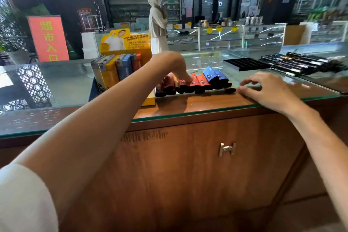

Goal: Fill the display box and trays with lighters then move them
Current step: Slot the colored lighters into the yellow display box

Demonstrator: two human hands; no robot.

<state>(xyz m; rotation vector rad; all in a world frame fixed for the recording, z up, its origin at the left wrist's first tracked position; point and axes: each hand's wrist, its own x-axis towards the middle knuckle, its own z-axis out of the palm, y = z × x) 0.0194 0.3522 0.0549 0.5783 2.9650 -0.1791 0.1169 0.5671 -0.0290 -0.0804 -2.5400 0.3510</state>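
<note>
**Reaching down into the row of lighters**

Closest is the brown wooden cabinet (188, 175) with a shiny metal handle (227, 149). On top of it lies the clear glass counter top (207, 104).

The right hand (267, 90) rests on the near edge of the glass. Its fingers are loose and spread, and it holds nothing.

Just at 9 o'clock from that hand is the low black tray of red and blue lighters (195, 84). The row runs from 9 o'clock to 3 o'clock.

The left hand (178, 66) is the nearer one. It is over the middle of the row with the wrist bent high. Its fingertips (186, 78) point down onto a red lighter. I cannot tell if they pinch it or only touch it.

I think this hand should do the next pick or push, while the right hand holds the tray end.

Just beside the row, at 9 o'clock, stands the yellow cardboard display box (126, 47), with lighters standing up inside.

Farther off, at 1 o'clock, lies an empty black slotted tray (244, 64).

Far away at 12 o'clock stands a person in a pale hooded coat (158, 22).
</note>
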